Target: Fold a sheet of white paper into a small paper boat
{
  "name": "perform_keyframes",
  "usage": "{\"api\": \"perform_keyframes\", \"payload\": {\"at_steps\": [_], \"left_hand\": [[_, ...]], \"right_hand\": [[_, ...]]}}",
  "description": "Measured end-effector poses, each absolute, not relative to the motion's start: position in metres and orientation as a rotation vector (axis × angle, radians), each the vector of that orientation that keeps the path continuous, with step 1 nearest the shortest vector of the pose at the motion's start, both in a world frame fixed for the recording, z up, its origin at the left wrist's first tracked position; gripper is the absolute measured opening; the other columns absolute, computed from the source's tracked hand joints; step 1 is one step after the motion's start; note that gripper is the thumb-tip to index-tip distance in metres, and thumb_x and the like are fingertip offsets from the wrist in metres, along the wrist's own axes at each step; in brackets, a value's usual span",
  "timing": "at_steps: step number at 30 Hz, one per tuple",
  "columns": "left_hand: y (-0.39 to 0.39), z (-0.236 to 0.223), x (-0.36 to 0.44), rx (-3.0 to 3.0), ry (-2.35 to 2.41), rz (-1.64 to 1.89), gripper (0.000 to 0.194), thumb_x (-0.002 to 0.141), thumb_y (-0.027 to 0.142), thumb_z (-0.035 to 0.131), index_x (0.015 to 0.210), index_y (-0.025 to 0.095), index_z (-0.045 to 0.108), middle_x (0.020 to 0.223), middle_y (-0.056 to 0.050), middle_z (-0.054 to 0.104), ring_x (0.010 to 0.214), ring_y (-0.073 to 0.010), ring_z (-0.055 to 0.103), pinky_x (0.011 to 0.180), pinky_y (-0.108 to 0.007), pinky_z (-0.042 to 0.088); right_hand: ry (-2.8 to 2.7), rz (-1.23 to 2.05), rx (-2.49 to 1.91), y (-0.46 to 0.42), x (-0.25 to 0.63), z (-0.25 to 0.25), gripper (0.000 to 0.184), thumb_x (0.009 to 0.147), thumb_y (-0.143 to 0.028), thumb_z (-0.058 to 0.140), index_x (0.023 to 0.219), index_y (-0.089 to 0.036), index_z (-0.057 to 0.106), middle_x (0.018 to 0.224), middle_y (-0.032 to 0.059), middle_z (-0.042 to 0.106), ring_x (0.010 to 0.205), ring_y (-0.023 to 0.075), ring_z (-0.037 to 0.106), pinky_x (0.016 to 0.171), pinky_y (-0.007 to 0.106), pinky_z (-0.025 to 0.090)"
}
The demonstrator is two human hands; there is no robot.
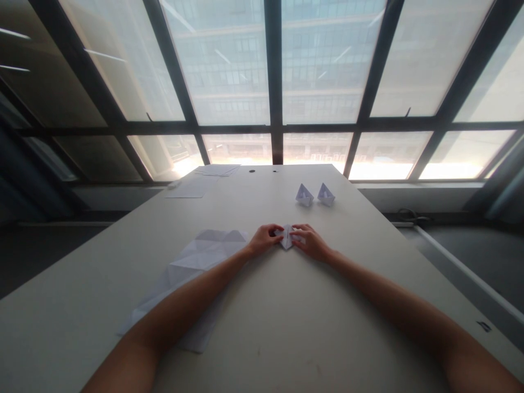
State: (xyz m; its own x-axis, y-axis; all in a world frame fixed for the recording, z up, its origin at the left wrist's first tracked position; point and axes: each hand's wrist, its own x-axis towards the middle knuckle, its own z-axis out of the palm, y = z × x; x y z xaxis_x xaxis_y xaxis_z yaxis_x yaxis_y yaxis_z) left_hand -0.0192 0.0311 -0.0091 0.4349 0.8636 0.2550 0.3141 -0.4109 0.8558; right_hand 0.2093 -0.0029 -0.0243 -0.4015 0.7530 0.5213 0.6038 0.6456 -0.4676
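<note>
A small folded white paper piece [287,238] lies on the white table in front of me, one pointed end toward me. My left hand [264,239] pinches its left side between thumb and fingers. On the right side, my right hand [311,241] grips the paper with its fingers bent over the edge. Beyond my hands stand two folded paper boats, one on the left [304,195] and one on the right [326,194]. Under and beside my left forearm lies a large creased sheet of white paper [196,256], partly hidden by the arm.
Flat sheets of paper [219,170] lie at the far left of the table [368,349], with another sheet [186,189] closer. A small dark mark [483,326] sits near the right edge. Tall windows with dark frames [273,82] rise behind the table.
</note>
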Motion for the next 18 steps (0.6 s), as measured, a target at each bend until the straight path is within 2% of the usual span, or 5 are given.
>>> {"api": "perform_keyframes", "payload": {"at_steps": [3, 7, 13, 15, 18], "left_hand": [[0.029, -0.006, -0.019, 1.885, 0.918, 0.914, 0.048, 0.071, 0.044, 0.078, 0.106, 0.011, 0.070, 0.096, -0.010, 0.071, 0.081, -0.0192, 0.065, 0.075, -0.031, 0.051], [0.024, -0.004, -0.018, 1.814, 0.860, 0.870, 0.049, 0.070, 0.048, 0.080, 0.100, 0.013, 0.066, 0.096, -0.010, 0.069, 0.081, -0.0190, 0.066, 0.070, -0.029, 0.051], [0.019, -0.006, -0.014, 1.790, 0.698, 0.737, 0.056, 0.076, 0.050, 0.077, 0.112, 0.014, 0.056, 0.079, -0.002, 0.063, 0.067, -0.0132, 0.059, 0.057, -0.021, 0.042], [0.019, -0.005, -0.013, 1.879, 0.674, 0.671, 0.046, 0.080, 0.051, 0.072, 0.101, 0.012, 0.062, 0.075, -0.001, 0.060, 0.066, -0.0120, 0.054, 0.057, -0.021, 0.038], [0.019, -0.004, -0.013, 1.988, 0.692, 0.585, 0.043, 0.081, 0.053, 0.069, 0.082, 0.011, 0.063, 0.068, 0.002, 0.053, 0.063, -0.0106, 0.047, 0.055, -0.021, 0.032]], "right_hand": [[-2.070, 0.336, -1.093, -0.001, 0.210, -0.023, 0.038, 0.086, -0.024, 0.069, 0.123, -0.022, 0.067, 0.123, 0.0112, 0.067, 0.114, 0.0251, 0.060, 0.102, 0.041, 0.045], [-1.940, 0.696, -1.014, -0.003, 0.209, -0.022, 0.041, 0.085, -0.031, 0.067, 0.124, -0.018, 0.064, 0.102, 0.0072, 0.072, 0.080, 0.0188, 0.065, 0.075, 0.032, 0.052], [-1.777, 1.058, -0.895, -0.011, 0.197, -0.019, 0.068, 0.080, -0.042, 0.071, 0.139, -0.017, 0.049, 0.073, -0.0025, 0.064, 0.057, 0.0118, 0.052, 0.050, 0.021, 0.039], [-1.782, 1.040, -0.937, -0.013, 0.194, -0.018, 0.059, 0.081, -0.041, 0.069, 0.132, -0.016, 0.055, 0.066, -0.0039, 0.061, 0.052, 0.0106, 0.047, 0.047, 0.020, 0.034], [-1.776, 0.976, -1.034, -0.012, 0.193, -0.017, 0.032, 0.083, -0.041, 0.064, 0.100, -0.014, 0.069, 0.059, -0.0027, 0.058, 0.049, 0.0102, 0.044, 0.045, 0.021, 0.029]]}}
